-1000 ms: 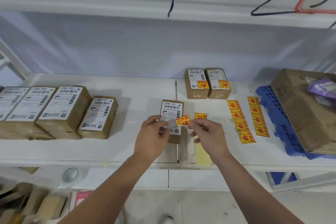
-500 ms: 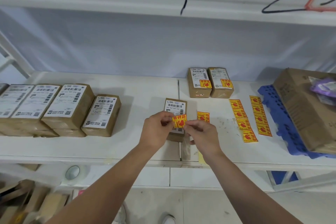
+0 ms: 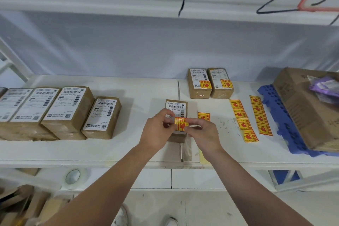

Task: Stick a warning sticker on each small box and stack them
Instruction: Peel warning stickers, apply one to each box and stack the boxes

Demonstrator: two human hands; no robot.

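A small brown box with a white shipping label lies on the white shelf in front of me. My left hand and my right hand both pinch a yellow-and-red warning sticker just over the box's near half. Whether the sticker touches the box I cannot tell. Two small boxes with stickers on them stand side by side at the back. Several unstickered boxes sit at the left.
Two strips of warning stickers lie right of my hands, and a single sticker lies beside the box. A blue plastic tray carrying a large cardboard carton fills the right end. A tape roll lies below the shelf.
Both hands have brought the sticker from just right of the box to over its near half, and the fingers have drawn closer together.
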